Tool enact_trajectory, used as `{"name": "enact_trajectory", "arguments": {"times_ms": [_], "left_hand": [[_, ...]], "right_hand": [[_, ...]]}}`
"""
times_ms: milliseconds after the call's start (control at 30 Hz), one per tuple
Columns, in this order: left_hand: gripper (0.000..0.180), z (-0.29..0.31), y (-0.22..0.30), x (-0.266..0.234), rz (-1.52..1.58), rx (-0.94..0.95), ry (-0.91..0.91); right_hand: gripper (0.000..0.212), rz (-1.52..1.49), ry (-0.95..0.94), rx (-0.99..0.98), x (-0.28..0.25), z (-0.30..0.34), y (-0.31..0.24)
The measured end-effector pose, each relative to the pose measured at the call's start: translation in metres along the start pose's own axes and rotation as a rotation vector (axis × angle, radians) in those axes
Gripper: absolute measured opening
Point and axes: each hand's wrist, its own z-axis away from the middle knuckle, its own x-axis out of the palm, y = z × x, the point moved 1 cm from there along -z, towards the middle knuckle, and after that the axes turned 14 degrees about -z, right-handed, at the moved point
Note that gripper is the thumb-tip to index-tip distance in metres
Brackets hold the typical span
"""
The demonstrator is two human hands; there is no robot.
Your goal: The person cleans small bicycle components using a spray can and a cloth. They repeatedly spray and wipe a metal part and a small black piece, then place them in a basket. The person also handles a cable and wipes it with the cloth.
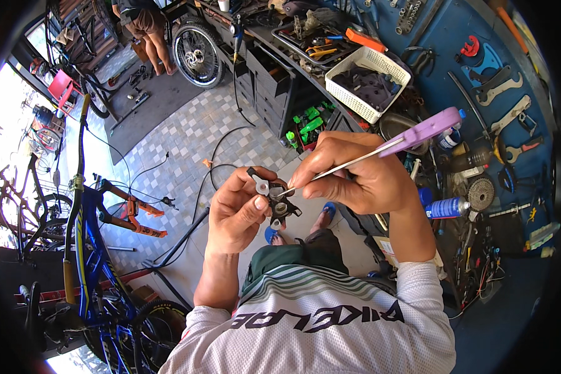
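In front of my body, my left hand [234, 215] is closed around a small dark metal part that looks like a bicycle disc brake caliper [282, 210], its thumb against a silver piece. My right hand [358, 177] grips a thin-shafted tool with a flat purple handle [421, 131]. The pale shaft slants down to the left between thumb and fingers. Its tip meets the caliper near a round recess; the exact contact is too small to make out.
A blue bicycle with an orange fork [134, 209] stands at left. At right runs a cluttered workbench with a cream basket [368, 84] and a blue spray can [447, 207]; wrenches [502, 87] hang on a blue wall. A black hose crosses the floor. Another person [146, 28] stands far off.
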Motion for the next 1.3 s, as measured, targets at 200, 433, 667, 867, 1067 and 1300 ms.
{"name": "enact_trajectory", "arguments": {"times_ms": [200,433,667,867,1067,1300], "left_hand": [[0.038,-0.003,0.002,-0.003,0.19,-0.072,-0.011],[0.043,-0.007,-0.001,-0.003,0.172,-0.1,0.051],[0.038,-0.009,0.003,-0.007,0.257,-0.118,-0.019],[0.038,-0.011,0.003,-0.011,0.262,-0.128,-0.016],[0.033,-0.015,0.003,-0.014,0.144,-0.101,0.01],[0.029,-0.032,-0.009,-0.017,-0.063,-0.007,0.033]], "right_hand": [[0.018,0.03,0.163,-0.097,0.005,0.007,-0.002],[0.018,0.287,0.103,-0.065,0.021,0.005,-0.007],[0.017,0.27,0.036,-0.11,0.018,-0.001,-0.003],[0.016,0.251,0.023,-0.126,0.017,-0.005,0.004],[0.014,0.101,0.139,-0.093,0.002,0.002,0.013],[0.011,0.059,0.685,0.128,-0.051,0.092,0.01]]}}
